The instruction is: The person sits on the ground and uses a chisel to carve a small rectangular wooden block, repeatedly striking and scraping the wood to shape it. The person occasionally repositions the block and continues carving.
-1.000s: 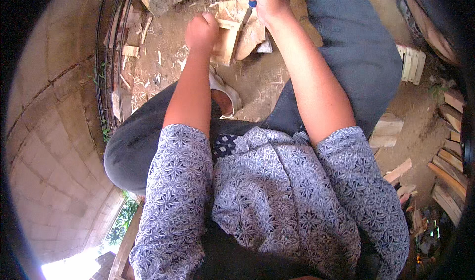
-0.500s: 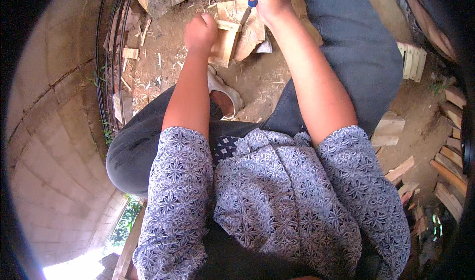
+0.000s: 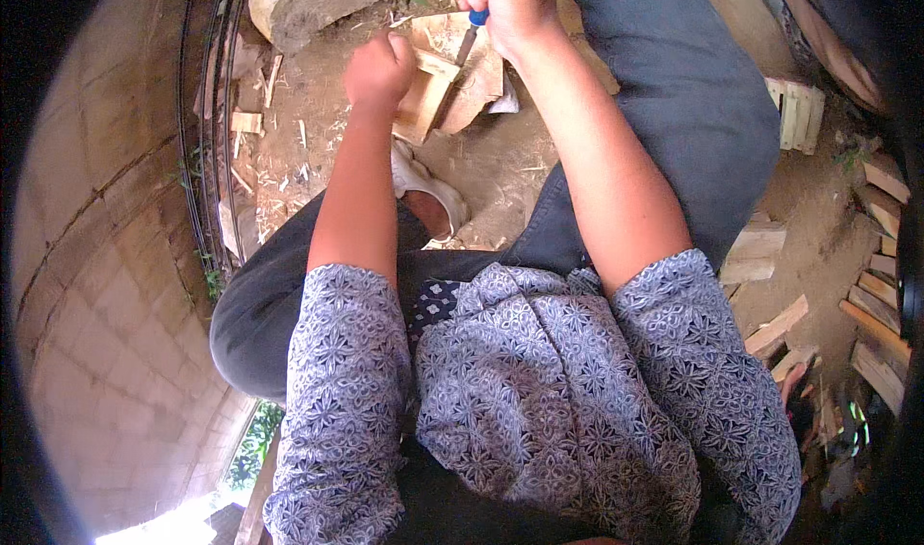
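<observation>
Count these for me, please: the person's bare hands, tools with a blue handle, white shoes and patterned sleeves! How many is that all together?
Bare hands: 2, the left hand and the right hand
Blue-handled tool: 1, in the right hand
White shoe: 1
Patterned sleeves: 2, left sleeve and right sleeve
Total: 6

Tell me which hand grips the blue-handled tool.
The right hand: it is closed around the blue handle, while the left hand is at a pale wooden piece.

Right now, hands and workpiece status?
Right hand gripping blue-handled metal tool. Left hand at pale rectangular wooden piece, grip unclear. Tool by piece's edge, contact unclear. Nothing visibly between.
</observation>
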The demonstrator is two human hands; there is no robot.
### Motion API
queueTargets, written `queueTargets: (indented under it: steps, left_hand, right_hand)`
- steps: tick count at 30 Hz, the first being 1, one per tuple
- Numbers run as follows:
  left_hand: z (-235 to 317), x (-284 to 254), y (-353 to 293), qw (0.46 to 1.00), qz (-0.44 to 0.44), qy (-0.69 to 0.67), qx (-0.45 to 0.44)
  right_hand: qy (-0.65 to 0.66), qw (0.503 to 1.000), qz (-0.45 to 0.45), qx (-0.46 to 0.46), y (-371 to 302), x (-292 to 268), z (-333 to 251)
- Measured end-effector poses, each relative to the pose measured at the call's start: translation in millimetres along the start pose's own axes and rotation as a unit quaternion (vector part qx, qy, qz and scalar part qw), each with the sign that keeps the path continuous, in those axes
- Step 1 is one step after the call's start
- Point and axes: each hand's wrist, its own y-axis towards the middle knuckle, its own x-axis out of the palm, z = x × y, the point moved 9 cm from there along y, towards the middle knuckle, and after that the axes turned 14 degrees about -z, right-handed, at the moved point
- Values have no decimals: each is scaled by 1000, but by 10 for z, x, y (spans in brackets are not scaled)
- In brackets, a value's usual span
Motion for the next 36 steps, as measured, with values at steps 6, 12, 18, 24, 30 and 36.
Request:
queueTargets:
  steps: [6, 12, 18, 24, 30, 36]
  left_hand:
    - [-122, 27, 30, 999, 28, -28, 7]
    - [50, -81, -44, 1000, 14, -1, -3]
    - [-72, -27, -34, 999, 29, -31, 7]
    - [52, -39, -23, 1000, 19, -17, 8]
    - [-35, -26, 11, 1000, 20, -5, -3]
    - [-83, 21, 10, 998, 52, -25, 29]
  right_hand:
    - [59, 993, -58, -80, -132, 353, -630]
    - [28, 1000, -9, 0, -88, 188, -183]
    - [75, 995, -53, -43, -121, 216, -349]
    - [-186, 966, -70, -166, 28, 108, -436]
    - [-21, 999, -24, 16, -69, 60, 1]
    - [70, 988, -77, -111, -34, 286, -659]
